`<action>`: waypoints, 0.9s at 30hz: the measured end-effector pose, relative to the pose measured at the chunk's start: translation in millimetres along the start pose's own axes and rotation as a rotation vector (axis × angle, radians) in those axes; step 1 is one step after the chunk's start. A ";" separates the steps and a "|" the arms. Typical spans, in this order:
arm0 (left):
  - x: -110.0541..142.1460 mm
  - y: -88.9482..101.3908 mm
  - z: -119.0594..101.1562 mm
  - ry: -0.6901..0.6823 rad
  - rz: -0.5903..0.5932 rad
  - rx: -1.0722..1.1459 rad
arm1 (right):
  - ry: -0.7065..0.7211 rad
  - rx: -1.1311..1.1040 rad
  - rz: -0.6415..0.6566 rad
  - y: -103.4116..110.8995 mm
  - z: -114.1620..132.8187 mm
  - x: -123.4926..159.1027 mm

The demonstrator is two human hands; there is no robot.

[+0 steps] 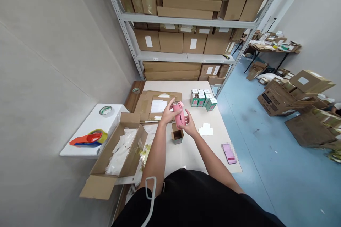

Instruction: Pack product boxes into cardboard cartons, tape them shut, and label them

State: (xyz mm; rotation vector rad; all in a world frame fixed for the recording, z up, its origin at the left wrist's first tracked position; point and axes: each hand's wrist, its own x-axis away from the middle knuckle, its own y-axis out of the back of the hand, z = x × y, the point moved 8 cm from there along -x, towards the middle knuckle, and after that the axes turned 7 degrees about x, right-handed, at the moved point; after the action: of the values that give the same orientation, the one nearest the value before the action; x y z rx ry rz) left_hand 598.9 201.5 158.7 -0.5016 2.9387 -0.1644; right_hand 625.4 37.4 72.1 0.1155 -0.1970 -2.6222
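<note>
Both hands [168, 114] hold one slightly left-leaning pink bottle [179, 116].

Pink bottle [179, 113], tilted, between hands [167, 114] [190, 126]

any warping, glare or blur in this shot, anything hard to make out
Head view: wide-lens warping, with the shelf rack's uprights splaying outward toward the top; head view: soft, fairly even light; head view: the pink container's print too small to read; head view: pixelation over part of the purple item.
</note>
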 end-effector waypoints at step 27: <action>69.1 16.5 145.9 0.013 0.084 -0.536 | -0.346 0.333 0.101 -19.5 -202.2 54.6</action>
State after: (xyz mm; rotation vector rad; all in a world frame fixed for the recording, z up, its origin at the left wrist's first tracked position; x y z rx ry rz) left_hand 554.3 181.8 4.0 -0.4356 2.9885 0.6465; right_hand 592.5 3.4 -132.8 -0.2314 -0.7385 -2.4695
